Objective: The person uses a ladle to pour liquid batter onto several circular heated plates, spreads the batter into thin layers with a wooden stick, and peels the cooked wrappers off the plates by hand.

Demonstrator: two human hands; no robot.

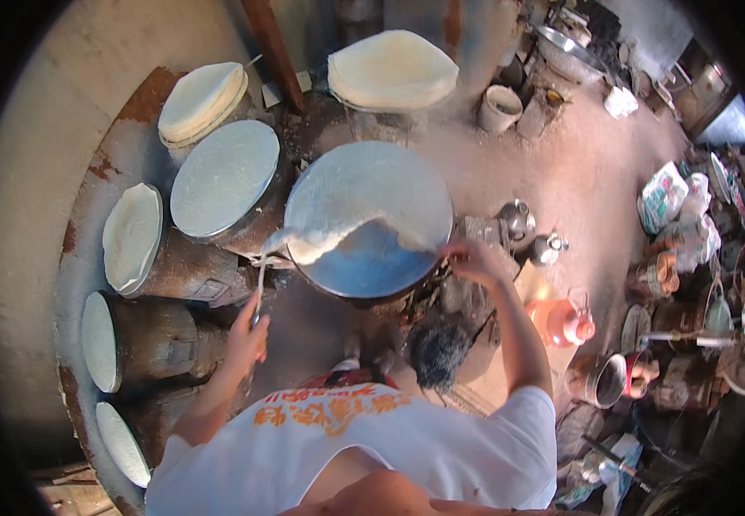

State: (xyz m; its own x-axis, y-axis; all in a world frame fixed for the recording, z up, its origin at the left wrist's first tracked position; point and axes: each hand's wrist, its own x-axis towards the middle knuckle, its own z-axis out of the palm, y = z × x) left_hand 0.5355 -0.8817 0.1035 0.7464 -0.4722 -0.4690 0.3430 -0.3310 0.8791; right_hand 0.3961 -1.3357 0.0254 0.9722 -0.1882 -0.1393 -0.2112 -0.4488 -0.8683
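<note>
A white shirt [390,447] with orange print is seen at the lower edge, and both bare forearms are stretched forward from it. The left hand [248,334] is held low on the left, its fingers clenched around the thin handle of a ladle [271,249], whose bowl is tipped at the left rim of the big round griddle [372,258]. White batter [338,234] is spread in a band across the middle of that dark plate, from the ladle's bowl toward the right rim. The right hand [469,258] is set at the right rim of the griddle, fingers closed on what appears to be a thin spreader at the batter's edge; the tool itself cannot be made out clearly. Just left of the griddle a second round plate [224,176] coated in pale batter is seen, and further drums topped with pale rounds [132,236] are ranged along the curved wall on the left. An orange jug [562,320] stands to the right on the floor. Farther off, two stacks of finished thin sheets [203,101] and [392,69] are piled, with a small pot [500,107] beside them.
</note>
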